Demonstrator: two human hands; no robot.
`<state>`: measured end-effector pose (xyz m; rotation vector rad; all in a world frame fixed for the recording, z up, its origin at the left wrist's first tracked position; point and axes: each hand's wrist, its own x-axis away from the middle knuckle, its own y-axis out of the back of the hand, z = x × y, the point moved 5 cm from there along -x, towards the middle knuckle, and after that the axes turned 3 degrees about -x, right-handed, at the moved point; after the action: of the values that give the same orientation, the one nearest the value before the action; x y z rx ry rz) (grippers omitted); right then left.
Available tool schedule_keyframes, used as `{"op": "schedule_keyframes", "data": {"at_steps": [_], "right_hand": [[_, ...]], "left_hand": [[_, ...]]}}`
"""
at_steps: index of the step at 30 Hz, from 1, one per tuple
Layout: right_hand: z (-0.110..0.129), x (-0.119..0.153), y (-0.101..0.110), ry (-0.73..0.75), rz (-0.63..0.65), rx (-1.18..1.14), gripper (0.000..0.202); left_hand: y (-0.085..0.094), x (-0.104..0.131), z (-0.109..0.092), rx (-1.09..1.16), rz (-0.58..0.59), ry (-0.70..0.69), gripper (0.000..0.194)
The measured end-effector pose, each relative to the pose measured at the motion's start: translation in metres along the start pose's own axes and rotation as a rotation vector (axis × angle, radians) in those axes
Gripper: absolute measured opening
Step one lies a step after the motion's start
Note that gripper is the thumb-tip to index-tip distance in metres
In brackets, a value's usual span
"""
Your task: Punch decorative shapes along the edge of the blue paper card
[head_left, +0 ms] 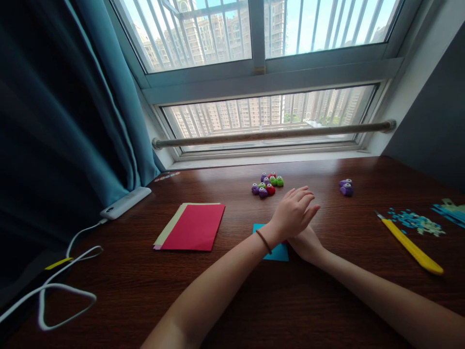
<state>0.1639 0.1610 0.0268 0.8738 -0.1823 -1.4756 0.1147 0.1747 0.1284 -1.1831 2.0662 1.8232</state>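
Two bare hands (298, 224), smooth blue paper (276, 253)

Home room: curtain (83, 97), wooden desk (119, 271), window (269, 111) facing apartment towers (196, 36).

the single view looks from the person's head, forward and down across the desk (127, 291), whose near surface fills most of the lower half. it faces the window (258, 72) at the top, farther off, with the curtain (72, 97) at the upper left. the left hand (296, 211) and right hand (306, 244) are fairly near, just right of centre.
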Motion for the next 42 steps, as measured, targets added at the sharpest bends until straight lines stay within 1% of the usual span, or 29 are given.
{"op": "schedule_keyframes", "data": {"at_steps": [1,3,4,6,8,10,13,15,18,22,24,28,35,39,42], "right_hand": [[0.004,-0.001,0.001,0.005,0.032,0.042,0.034],[0.012,-0.004,0.004,0.0,0.088,0.121,0.036],[0.014,-0.005,0.005,-0.017,0.102,0.142,0.039],[0.016,-0.007,0.008,-0.065,0.093,0.138,0.045],[0.015,-0.007,0.011,-0.112,0.048,0.093,0.049],[0.015,-0.006,0.015,-0.15,-0.017,0.02,0.047],[0.022,-0.005,0.02,-0.132,-0.054,-0.024,0.034],[0.03,-0.003,0.023,-0.1,-0.044,-0.008,0.023],[0.038,0.001,0.027,-0.085,-0.034,0.006,0.017],[0.042,0.01,0.029,-0.056,0.022,0.009,0.023],[0.041,0.014,0.03,-0.04,0.047,-0.01,0.022],[0.034,0.017,0.034,-0.064,0.054,-0.082,0.012],[0.028,0.012,0.047,-0.063,0.104,-0.24,0.017],[0.026,0.011,0.049,-0.059,0.117,-0.265,0.018],[0.023,0.01,0.049,-0.045,0.103,-0.284,0.018]], "left_hand": [[0.009,0.003,0.001,0.029,-0.049,-0.003,0.029],[0.025,0.014,0.006,0.07,-0.089,-0.001,0.028],[0.032,0.022,0.009,0.078,-0.087,0.014,0.028],[0.044,0.041,0.017,0.073,-0.069,0.043,0.028],[0.052,0.064,0.025,0.043,-0.003,0.08,0.029],[0.054,0.087,0.031,-0.001,0.091,0.104,0.029],[0.05,0.114,0.037,-0.053,0.251,0.123,0.033],[0.045,0.123,0.038,-0.076,0.341,0.112,0.038],[0.039,0.127,0.04,-0.095,0.399,0.099,0.041],[0.036,0.126,0.042,-0.116,0.419,0.095,0.042],[0.035,0.126,0.042,-0.128,0.425,0.087,0.042],[0.034,0.127,0.043,-0.138,0.443,0.066,0.043],[0.034,0.128,0.043,-0.141,0.457,0.049,0.043],[0.032,0.129,0.045,-0.161,0.488,0.055,0.045],[0.03,0.13,0.046,-0.173,0.518,0.05,0.046]]}}
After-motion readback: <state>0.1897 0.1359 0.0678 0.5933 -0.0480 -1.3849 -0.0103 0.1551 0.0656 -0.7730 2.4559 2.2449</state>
